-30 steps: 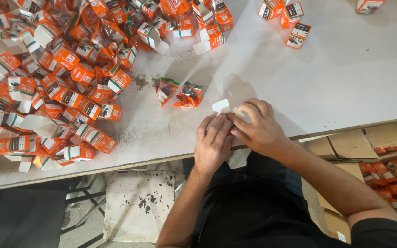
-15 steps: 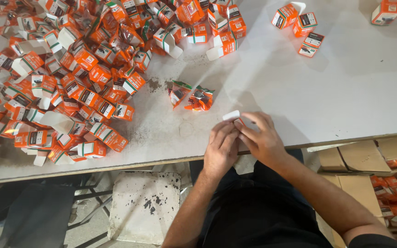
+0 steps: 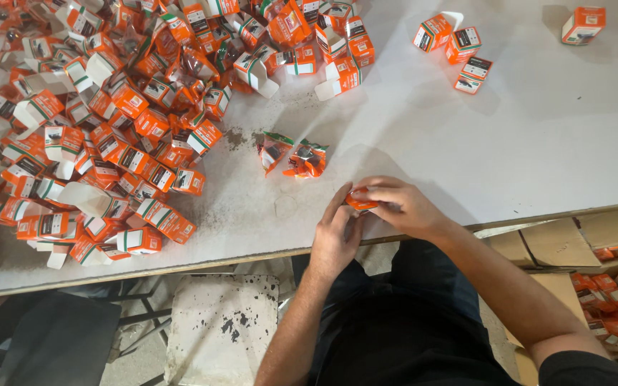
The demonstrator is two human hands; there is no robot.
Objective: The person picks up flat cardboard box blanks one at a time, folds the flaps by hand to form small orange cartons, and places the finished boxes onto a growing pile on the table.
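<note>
Since the moment before, both hands had stayed at the near edge of the white table (image 3: 538, 136), but the white flap that had stuck out above my fingers was gone and only orange showed between them. My right hand (image 3: 402, 207) was curled over the small orange box (image 3: 360, 202), fingers closed on its far side, and my left hand (image 3: 337, 236) pressed against its near left side with the fingers stretched up along it, so the box was held between the two, just above the table's edge. Just beyond my hands, a little to the left, lay two crumpled orange and green wrappers (image 3: 295, 156), close together and apart from everything else. Farther left a big heap of orange boxes (image 3: 109, 129) covered the table, many with white flaps open, reaching from the far edge nearly to the near edge. At the far right sat three boxes in a small cluster (image 3: 455, 50), and a single box (image 3: 584, 25) stood well apart near the far right corner. Below the table on the right, flattened cardboard (image 3: 545, 243) and more orange boxes in a carton (image 3: 616, 307) were in view.
</note>
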